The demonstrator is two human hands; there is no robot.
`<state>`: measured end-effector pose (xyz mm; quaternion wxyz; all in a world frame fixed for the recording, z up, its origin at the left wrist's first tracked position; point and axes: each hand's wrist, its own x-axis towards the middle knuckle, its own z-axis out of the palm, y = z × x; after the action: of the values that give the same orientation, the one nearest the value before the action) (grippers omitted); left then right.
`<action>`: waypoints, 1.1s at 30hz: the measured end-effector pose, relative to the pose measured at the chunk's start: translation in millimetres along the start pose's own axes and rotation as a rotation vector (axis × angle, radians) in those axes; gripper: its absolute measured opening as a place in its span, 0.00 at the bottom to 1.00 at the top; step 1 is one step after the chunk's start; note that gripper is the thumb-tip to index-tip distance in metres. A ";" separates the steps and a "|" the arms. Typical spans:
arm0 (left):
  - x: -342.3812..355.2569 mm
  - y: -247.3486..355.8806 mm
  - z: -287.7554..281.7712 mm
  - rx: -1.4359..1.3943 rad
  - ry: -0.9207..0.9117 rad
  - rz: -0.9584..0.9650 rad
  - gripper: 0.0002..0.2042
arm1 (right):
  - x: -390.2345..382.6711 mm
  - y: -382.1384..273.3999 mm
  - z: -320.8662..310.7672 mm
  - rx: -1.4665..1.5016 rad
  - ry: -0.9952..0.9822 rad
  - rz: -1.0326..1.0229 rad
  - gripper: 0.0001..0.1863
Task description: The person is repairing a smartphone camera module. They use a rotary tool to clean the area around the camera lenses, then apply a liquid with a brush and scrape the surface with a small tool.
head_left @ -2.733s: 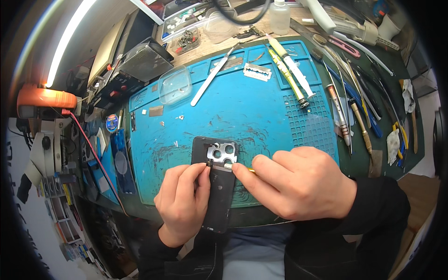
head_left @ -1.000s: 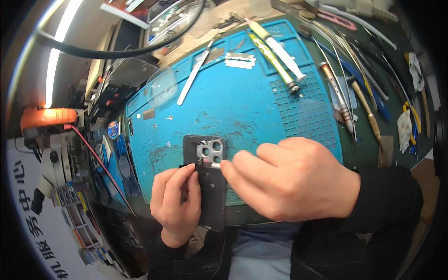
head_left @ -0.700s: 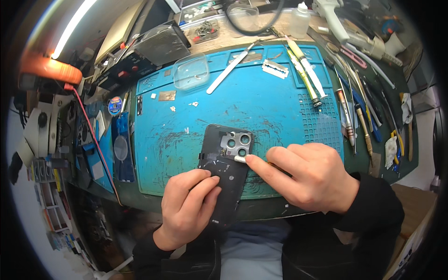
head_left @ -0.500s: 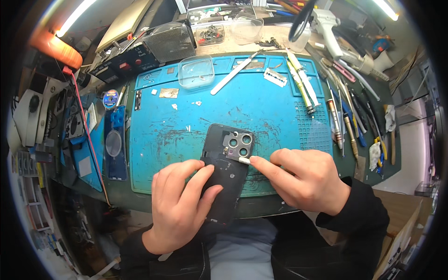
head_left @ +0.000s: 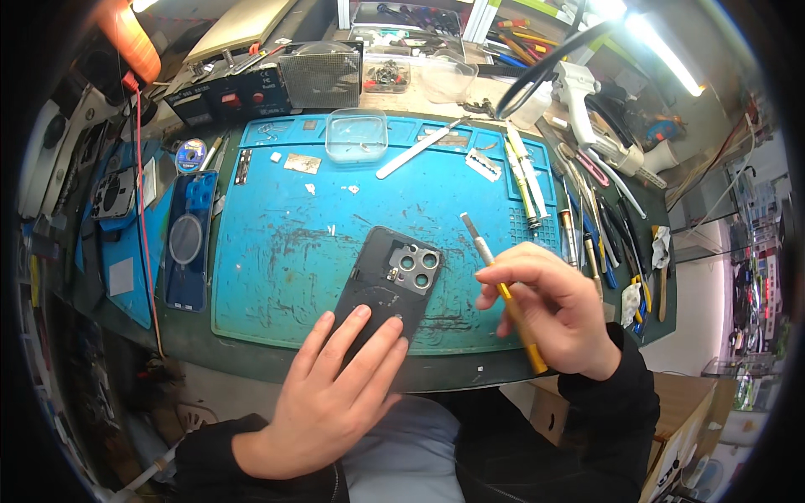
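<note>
A dark smartphone back (head_left: pixel 384 277) with a metal camera plate of three ringed openings (head_left: pixel 419 267) lies tilted on the blue silicone mat (head_left: pixel 277 210). My left hand (head_left: pixel 335 394) lies over its lower half, fingers stretched out and touching the surface. To the right, my right hand (head_left: pixel 545 310) grips a yellow-handled hand tool (head_left: pixel 528 344) with a silver, flat-looking tip pointing up-left, raised beside the phone and apart from it. A white-handled blade (head_left: pixel 415 155), a razor blade (head_left: pixel 484 165) and a clear lidless box (head_left: pixel 356 138) lie along the mat's back.
At left are a blue phone case (head_left: pixel 186 268), a solder-wick spool (head_left: pixel 190 155) and a red cable (head_left: pixel 141 218). Syringes (head_left: pixel 520 180) and many hand tools (head_left: pixel 599 226) crowd the right. Behind stand equipment boxes (head_left: pixel 319 75), a white glue gun (head_left: pixel 579 109) and an overhanging black cable (head_left: pixel 545 63).
My right hand has pulled away from the phone and now holds the tool up beside it. My left fingers have spread out over the phone. The view has shifted.
</note>
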<state>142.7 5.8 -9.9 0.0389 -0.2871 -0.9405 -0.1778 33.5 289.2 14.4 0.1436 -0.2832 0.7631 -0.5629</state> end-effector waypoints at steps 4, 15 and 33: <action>-6.4 -23.8 -19.9 0.042 -0.095 0.113 0.31 | 4.1 2.6 11.3 -0.204 -0.031 -0.190 0.23; 21.7 -55.3 -15.2 -0.175 0.344 -0.060 0.18 | 11.8 11.3 21.4 -0.521 0.036 -0.409 0.20; 66.5 -56.7 17.3 0.022 0.456 0.102 0.20 | 30.4 29.1 22.8 -0.338 0.119 -0.458 0.16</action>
<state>56.4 3.3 -32.1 0.2626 -0.2862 -0.8934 -0.2257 13.6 259.3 -17.3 -0.0816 -0.4346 0.7694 -0.4610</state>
